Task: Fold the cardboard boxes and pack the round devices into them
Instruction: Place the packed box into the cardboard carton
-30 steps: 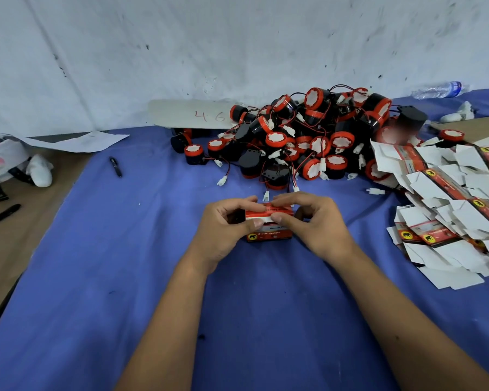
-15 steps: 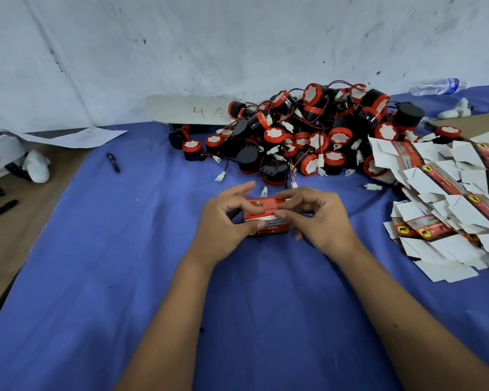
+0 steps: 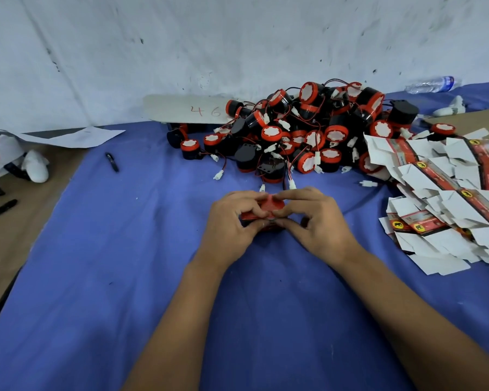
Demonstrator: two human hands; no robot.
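Head view: the box (image 3: 261,214) sits low on the tabletop (image 3: 124,263), dead centre, pinched between both hands.
Box: small, red, mostly hidden by fingers; its long axis runs left to right across the person's front.
Left hand (image 3: 232,224): grips the box's left end, fingers curled over the top, thumb underneath or at the near side.
Right hand (image 3: 316,221): grips the right end the same way, fingertips meeting the left hand's over a red flap.
Key relation: the box lies between the hands, neither nearer than the other; the raised flap faces away from the person, toward the pile.
Step, as a judgement: closing the top flap, so the next move probably presses that flap down and tucks it along the long axis.
Contents: cannot tell whether a device is already inside.
Devices (image 3: 308,131): a heap of black-and-red rounds with wires, just beyond the hands.
Flat boxes (image 3: 446,198): a loose stack to the right, nearer the right hand.
Pen (image 3: 112,162): well to the left on the blue cloth.
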